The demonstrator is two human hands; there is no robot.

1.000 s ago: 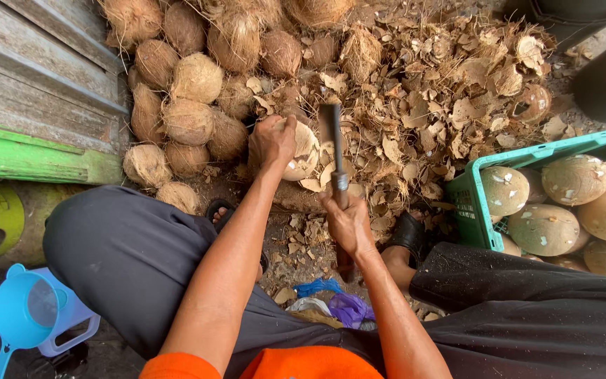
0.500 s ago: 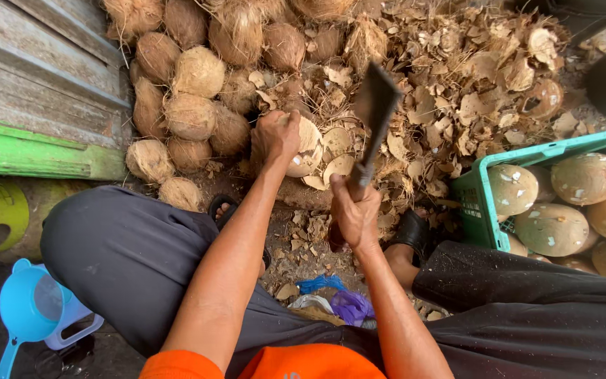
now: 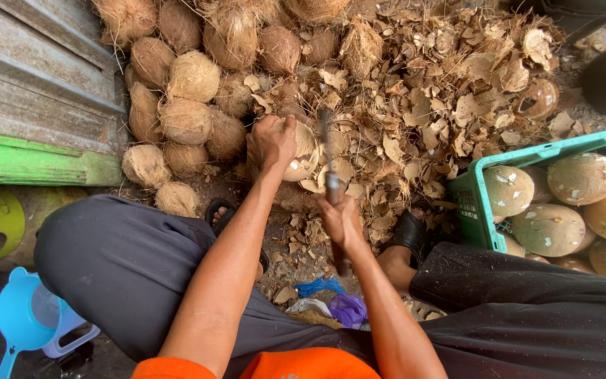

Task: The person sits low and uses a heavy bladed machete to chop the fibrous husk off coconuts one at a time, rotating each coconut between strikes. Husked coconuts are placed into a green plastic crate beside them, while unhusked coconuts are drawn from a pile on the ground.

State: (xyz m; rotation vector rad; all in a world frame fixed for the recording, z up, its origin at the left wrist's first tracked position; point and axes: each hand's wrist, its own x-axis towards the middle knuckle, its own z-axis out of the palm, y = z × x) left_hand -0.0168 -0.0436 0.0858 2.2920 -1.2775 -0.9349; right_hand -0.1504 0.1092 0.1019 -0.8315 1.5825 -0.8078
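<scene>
The left hand (image 3: pixel 271 142) grips a pale, partly husked coconut (image 3: pixel 300 150) on the ground before the husk pile (image 3: pixel 450 91), while the right hand (image 3: pixel 340 219) is closed around a cleaver (image 3: pixel 330 163) just right of it.

The blade (image 3: pixel 325 151) is blurred, so its edge cannot be made out. Much of the coconut (image 3: pixel 299 149) is covered by the left hand (image 3: pixel 271 140). The knife handle is hidden inside the right hand (image 3: pixel 340 219). The green crate (image 3: pixel 482 203) is cut off by the right edge. The blue scoop (image 3: pixel 26 319) is cut off at the bottom edge.
</scene>
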